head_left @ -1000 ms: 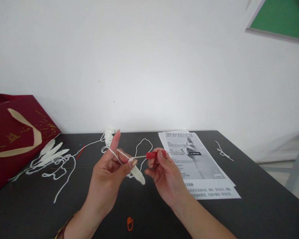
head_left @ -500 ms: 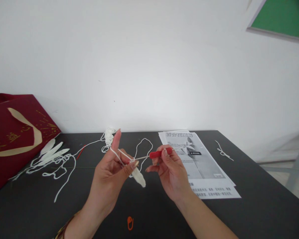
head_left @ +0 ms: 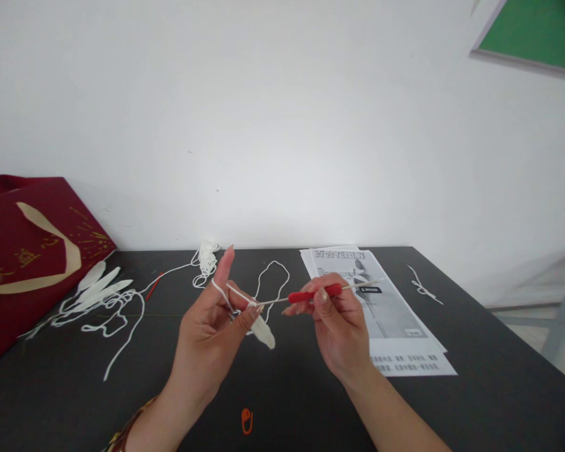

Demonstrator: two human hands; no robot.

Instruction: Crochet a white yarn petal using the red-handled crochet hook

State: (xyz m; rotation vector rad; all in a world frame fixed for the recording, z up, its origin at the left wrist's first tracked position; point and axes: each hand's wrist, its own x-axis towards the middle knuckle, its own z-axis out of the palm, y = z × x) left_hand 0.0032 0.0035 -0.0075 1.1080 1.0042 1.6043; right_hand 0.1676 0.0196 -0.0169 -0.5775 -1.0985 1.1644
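Note:
My left hand [head_left: 211, 326] pinches a small white crocheted petal [head_left: 263, 333] between thumb and fingers, its free end pointing down to the right. White yarn [head_left: 220, 289] runs over the raised index finger to the stitches at the thumb tip. My right hand [head_left: 341, 329] is closed round the red handle of a crochet hook [head_left: 306, 296]. The hook's thin metal shaft reaches left to the stitches by my left thumb, where its tip is hard to make out. Behind the petal a loop of yarn [head_left: 282, 269] lies on the black table [head_left: 282, 414].
Several finished white petals [head_left: 98, 292] with tangled tails lie left, beside a dark red gift bag [head_left: 37, 251]. A yarn heap [head_left: 208, 256] and a red stick [head_left: 154, 285] sit behind. Printed sheets [head_left: 409, 326], a yarn scrap [head_left: 424, 289] and an orange stitch marker [head_left: 247, 420] are around my hands.
My right hand has moved a little to the right with the crochet hook, so more of its shaft shows. My left hand still holds the petal in nearly the same place.

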